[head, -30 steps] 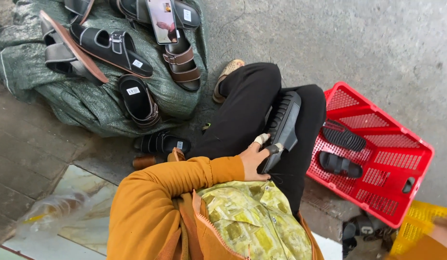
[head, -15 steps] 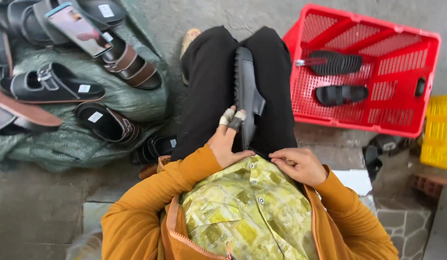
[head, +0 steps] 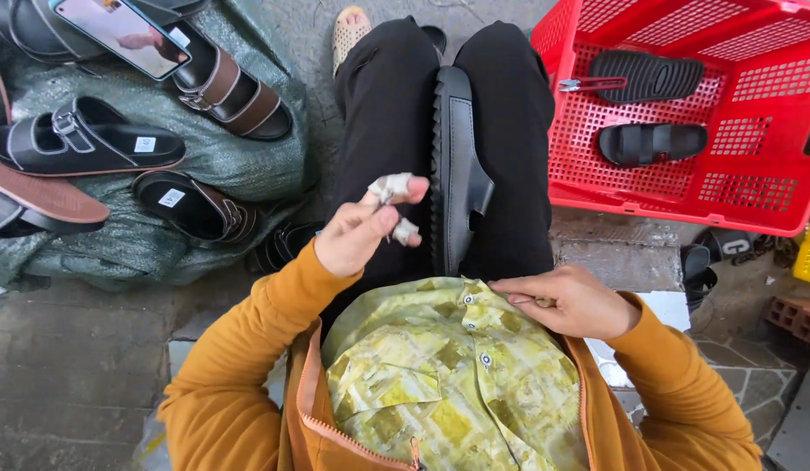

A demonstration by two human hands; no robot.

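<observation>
The black sandal (head: pixel 457 166) lay on its edge between my thighs, no hand on it. My left hand (head: pixel 361 231), fingertips taped white, had come off it since half a second back and hung loosely curled beside it; my right hand (head: pixel 566 301) stayed pressed flat on my shirt. Small white square labels sat on the insoles of the sandals (head: pixel 87 139) on the green tarp (head: pixel 248 170). The red crate (head: pixel 684 187) held two black sandals plus red-handled scissors (head: pixel 588 85).
</observation>
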